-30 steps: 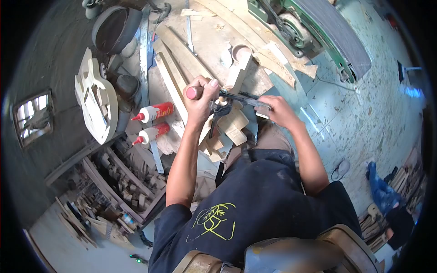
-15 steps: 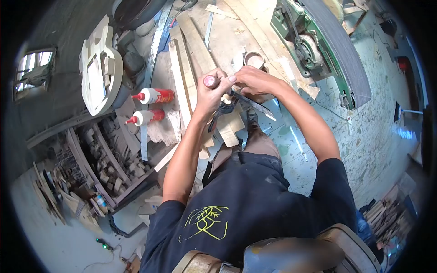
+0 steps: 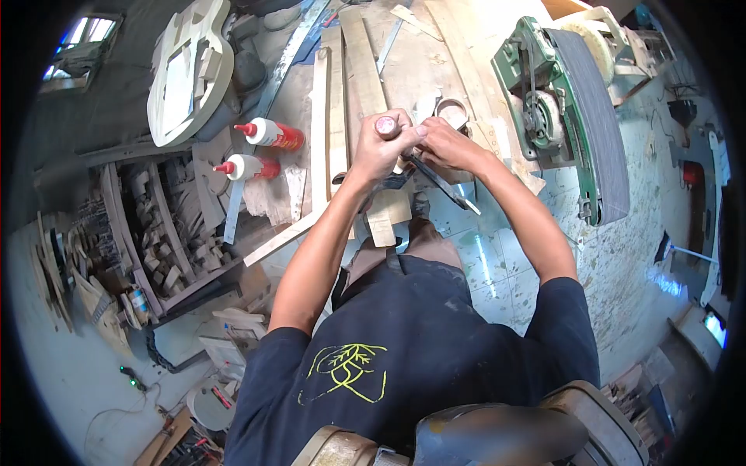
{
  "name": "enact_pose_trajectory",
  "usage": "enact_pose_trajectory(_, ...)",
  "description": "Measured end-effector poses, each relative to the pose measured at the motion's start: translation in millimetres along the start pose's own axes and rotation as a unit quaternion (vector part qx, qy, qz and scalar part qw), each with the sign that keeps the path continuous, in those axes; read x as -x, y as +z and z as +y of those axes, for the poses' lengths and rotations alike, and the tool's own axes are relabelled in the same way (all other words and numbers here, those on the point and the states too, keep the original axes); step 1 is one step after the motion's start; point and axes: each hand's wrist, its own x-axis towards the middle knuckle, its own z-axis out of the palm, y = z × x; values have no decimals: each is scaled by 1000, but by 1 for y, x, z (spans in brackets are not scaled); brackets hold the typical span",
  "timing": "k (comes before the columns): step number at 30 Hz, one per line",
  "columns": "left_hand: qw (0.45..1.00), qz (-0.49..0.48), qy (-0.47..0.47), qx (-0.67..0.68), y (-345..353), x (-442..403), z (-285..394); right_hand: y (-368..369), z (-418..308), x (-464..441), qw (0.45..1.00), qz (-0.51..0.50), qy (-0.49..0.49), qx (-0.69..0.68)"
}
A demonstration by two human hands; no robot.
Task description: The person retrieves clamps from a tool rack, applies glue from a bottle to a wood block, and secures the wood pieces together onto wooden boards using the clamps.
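My left hand (image 3: 378, 155) is wrapped round a handle (image 3: 386, 126) whose reddish round end points up at me. It looks like the handle of a bar clamp. Close beside it, my right hand (image 3: 449, 147) has its fingers curled at the upper end of a dark metal bar (image 3: 440, 185), which slants down to the right. The right fingertips are partly hidden. Under the hands, short pale wood pieces (image 3: 382, 225) stick out past the bench edge, above my legs. The clamp's jaws are mostly hidden by my hands.
Two glue bottles (image 3: 277, 135) with red caps lie at the left. Long wood strips (image 3: 361, 66) and a round ring-shaped object (image 3: 451, 113) are on the bench (image 3: 423, 58). A green belt sander (image 3: 587, 116) stands right; a pale guitar body (image 3: 190, 78) is upper left.
The camera view has shifted, so the bench and sander appear further right. Both hands keep their places at the clamp, and the bar lies at a slightly steeper slant.
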Motion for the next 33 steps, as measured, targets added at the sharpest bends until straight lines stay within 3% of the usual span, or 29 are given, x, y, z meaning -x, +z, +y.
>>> enact_pose_trajectory(8, 999, -35, -17, -3, -5, -2, 5, 10, 9, 0, 999, 22, 16, -18)
enact_pose_trajectory(11, 994, -98, -44, 22, -13, -8, 4, 9, 13, -2, 999, -15, 21, -23)
enact_pose_trajectory(14, 970, -234, -49, 45, -27, -22, 9, 15, 21, -1, 1000, -14, 10, -16)
enact_pose_trajectory(17, 974, -215, -43, 60, -25, -18, 0, 19, 22, 0, 999, 34, -6, -10)
enact_pose_trajectory(18, 997, -79, 5, 11, -12, -11, 3, 18, 19, -1, 999, 39, -12, -11)
enact_pose_trajectory(20, 973, 190, 101, -87, 28, 9, 13, 11, 10, -6, 998, 54, -20, -14)
enact_pose_trajectory(23, 967, 243, 43, -66, 44, 14, 12, 9, 10, -9, 998, 45, -31, -24)
enact_pose_trajectory(27, 999, 44, 24, -16, 11, 1, 6, 6, 9, -6, 999, 43, -22, -18)
enact_pose_trajectory(30, 994, -101, -33, 15, -6, -6, 17, 6, 8, -7, 998, 52, -31, -26)
enact_pose_trajectory(33, 981, -187, -49, 33, -14, -15, 21, 7, 12, -9, 998, 41, -28, -23)
